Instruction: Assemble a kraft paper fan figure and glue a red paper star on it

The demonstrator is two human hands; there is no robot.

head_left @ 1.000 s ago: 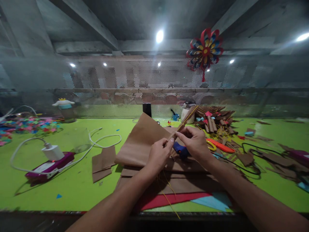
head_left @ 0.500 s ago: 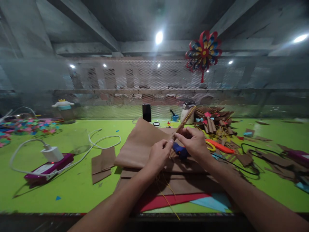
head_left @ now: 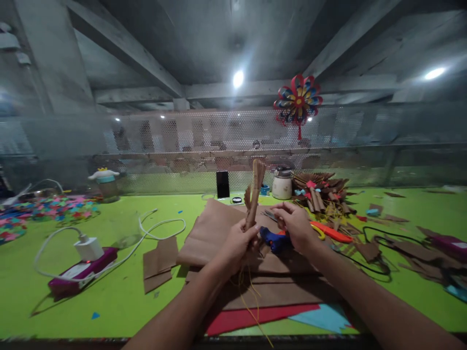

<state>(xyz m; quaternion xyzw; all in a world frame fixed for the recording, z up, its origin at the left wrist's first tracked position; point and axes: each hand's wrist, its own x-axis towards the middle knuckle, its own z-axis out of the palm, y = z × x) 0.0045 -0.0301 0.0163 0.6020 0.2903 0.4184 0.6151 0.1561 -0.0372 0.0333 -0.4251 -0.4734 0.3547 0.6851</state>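
Note:
My left hand (head_left: 239,243) is closed around a rolled brown paper bundle (head_left: 255,187), held upright with its layered end on top. Thin yellow string (head_left: 248,296) trails below this hand. My right hand (head_left: 297,226) is apart from the bundle, its fingers curved and parted over grey metal blades (head_left: 270,214), which look like scissor blades. Whether the fingers touch them is unclear. A blue glue gun (head_left: 275,240) lies between my hands on brown paper sheets (head_left: 207,228). An orange and yellow handle (head_left: 333,232) lies just right of my right hand.
Finished brown paper bundles (head_left: 321,189) are heaped at the back right near a lidded jar (head_left: 282,183). A purple power strip (head_left: 82,272) with a white cable stands left. Small paper pieces (head_left: 160,262) lie nearby. A black cord (head_left: 368,270) curls at right.
My right hand has let go of the paper bundle and moved over the metal blades. My left hand has turned the bundle from a slant to upright. The view has tilted up.

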